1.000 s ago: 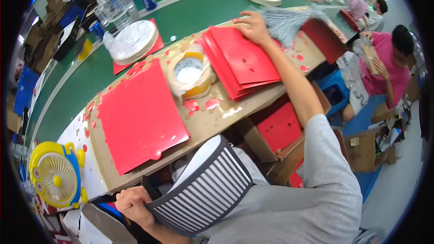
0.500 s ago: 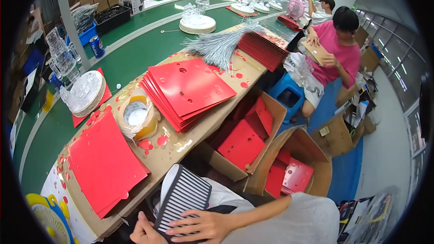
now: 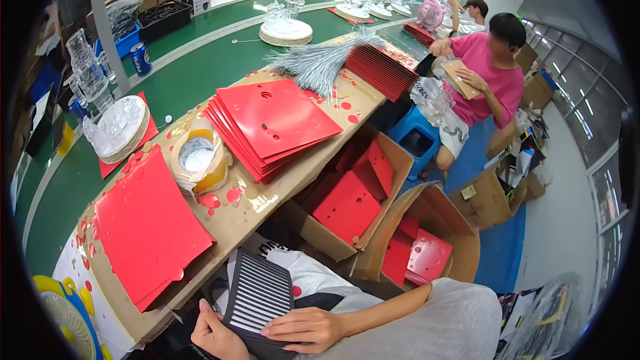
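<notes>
My left hand (image 3: 215,335) and my right hand (image 3: 308,327) both grip a black panel with white stripes (image 3: 259,299) held in my lap below the table edge. The left hand holds its lower left edge, the right hand lies over its lower right corner. On the cardboard-covered worktable (image 3: 267,199) in front of me lie a stack of red square sheets (image 3: 272,127) with small holes, a second pile of red sheets (image 3: 145,225) at the left, and rolls of tape (image 3: 199,157) between them.
Open cardboard boxes (image 3: 410,243) with red sheets stand on the floor to my right. A bundle of silver wires (image 3: 323,63) and a row of upright red sheets (image 3: 380,67) lie farther along. A person in pink (image 3: 490,77) sits beyond. Green conveyor (image 3: 200,60) carries clear plastic ware. A yellow fan (image 3: 63,317) sits at lower left.
My right hand has come off the red stack on the table and now rests on the striped panel in my lap. The view has swung to the right, toward the boxes.
</notes>
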### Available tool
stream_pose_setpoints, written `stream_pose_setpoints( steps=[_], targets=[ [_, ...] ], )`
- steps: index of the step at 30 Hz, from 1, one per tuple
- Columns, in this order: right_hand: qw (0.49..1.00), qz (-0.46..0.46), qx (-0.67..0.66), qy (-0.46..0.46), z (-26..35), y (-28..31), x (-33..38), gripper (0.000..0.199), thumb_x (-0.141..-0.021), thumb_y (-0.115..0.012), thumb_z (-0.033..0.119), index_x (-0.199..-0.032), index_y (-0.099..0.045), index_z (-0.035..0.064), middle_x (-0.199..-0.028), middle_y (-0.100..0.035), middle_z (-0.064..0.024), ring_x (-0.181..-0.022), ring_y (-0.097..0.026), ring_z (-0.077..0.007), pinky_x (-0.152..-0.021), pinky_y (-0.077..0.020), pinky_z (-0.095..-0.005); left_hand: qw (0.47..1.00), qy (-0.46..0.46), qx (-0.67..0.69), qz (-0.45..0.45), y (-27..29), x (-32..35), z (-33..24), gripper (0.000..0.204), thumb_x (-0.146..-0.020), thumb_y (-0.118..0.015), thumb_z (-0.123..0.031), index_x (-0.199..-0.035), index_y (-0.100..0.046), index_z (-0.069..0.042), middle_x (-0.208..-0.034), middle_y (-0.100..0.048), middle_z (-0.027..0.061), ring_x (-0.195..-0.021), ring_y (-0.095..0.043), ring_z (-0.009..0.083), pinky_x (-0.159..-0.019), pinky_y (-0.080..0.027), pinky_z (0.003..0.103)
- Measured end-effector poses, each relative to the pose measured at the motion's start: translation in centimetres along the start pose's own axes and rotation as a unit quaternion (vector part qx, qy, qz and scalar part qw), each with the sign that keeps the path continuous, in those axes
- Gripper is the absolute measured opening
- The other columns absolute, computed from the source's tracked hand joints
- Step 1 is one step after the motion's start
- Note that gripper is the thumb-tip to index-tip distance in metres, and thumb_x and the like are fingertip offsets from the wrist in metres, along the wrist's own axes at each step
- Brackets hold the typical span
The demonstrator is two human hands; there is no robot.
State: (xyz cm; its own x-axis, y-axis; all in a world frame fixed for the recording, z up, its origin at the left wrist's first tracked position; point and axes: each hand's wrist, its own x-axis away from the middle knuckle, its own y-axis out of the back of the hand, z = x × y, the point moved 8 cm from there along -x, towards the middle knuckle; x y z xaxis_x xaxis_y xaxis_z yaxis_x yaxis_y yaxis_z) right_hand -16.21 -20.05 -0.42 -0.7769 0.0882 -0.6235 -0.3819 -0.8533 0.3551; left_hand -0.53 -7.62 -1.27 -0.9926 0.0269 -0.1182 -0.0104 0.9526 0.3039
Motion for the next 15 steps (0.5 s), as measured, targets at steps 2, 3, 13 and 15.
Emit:
stream_pose_setpoints(
  steps=[2,3,13,15],
  targets=[
    [0.999,-0.016,-0.037,-0.007,0.0,0.0,0.1,0.034,-0.077,-0.072,-0.003,-0.110,-0.069,-0.0088,-0.121,-0.067,-0.0190,-0.109,-0.067,-0.0323,-0.089,-0.0561,-0.0385,1.000,0.004,0.000,-0.023,0.6,0.0,0.6,0.056,-0.103,-0.058,-0.026,-0.056,-0.043,0.000,-0.051,-0.035,-0.0038,-0.052,-0.028,0.0049,-0.049,-0.019,0.029],
    [0.998,-0.033,-0.049,-0.006,0.0,0.2,0.0,0.027,-0.076,-0.073,-0.006,-0.103,-0.070,-0.0083,-0.115,-0.069,-0.0180,-0.101,-0.069,-0.0323,-0.085,-0.0578,-0.0379,1.000,0.012,0.002,-0.029,0.8,-0.2,0.8,0.056,-0.103,-0.058,-0.027,-0.056,-0.043,0.000,-0.051,-0.035,-0.0040,-0.052,-0.027,0.0050,-0.049,-0.018,0.029],
    [0.998,-0.024,-0.031,-0.038,0.0,1.2,-1.4,0.030,-0.078,-0.072,-0.003,-0.107,-0.068,-0.0063,-0.113,-0.068,-0.0158,-0.098,-0.068,-0.0318,-0.082,-0.0572,-0.0369,0.998,0.009,-0.020,0.064,-1.5,-0.2,0.6,0.055,-0.103,-0.058,-0.024,-0.056,-0.042,-0.001,-0.052,-0.034,-0.0044,-0.052,-0.026,0.0049,-0.049,-0.017,0.029],
    [0.999,-0.020,-0.020,-0.042,-0.6,1.2,-1.2,0.033,-0.079,-0.071,-0.003,-0.111,-0.067,-0.0064,-0.116,-0.066,-0.0161,-0.101,-0.067,-0.0318,-0.084,-0.0567,-0.0378,0.997,0.012,-0.023,0.077,-2.6,0.0,0.2,0.054,-0.103,-0.058,-0.024,-0.057,-0.042,-0.001,-0.052,-0.034,-0.0045,-0.052,-0.026,0.0049,-0.049,-0.017,0.029]
  ],
)
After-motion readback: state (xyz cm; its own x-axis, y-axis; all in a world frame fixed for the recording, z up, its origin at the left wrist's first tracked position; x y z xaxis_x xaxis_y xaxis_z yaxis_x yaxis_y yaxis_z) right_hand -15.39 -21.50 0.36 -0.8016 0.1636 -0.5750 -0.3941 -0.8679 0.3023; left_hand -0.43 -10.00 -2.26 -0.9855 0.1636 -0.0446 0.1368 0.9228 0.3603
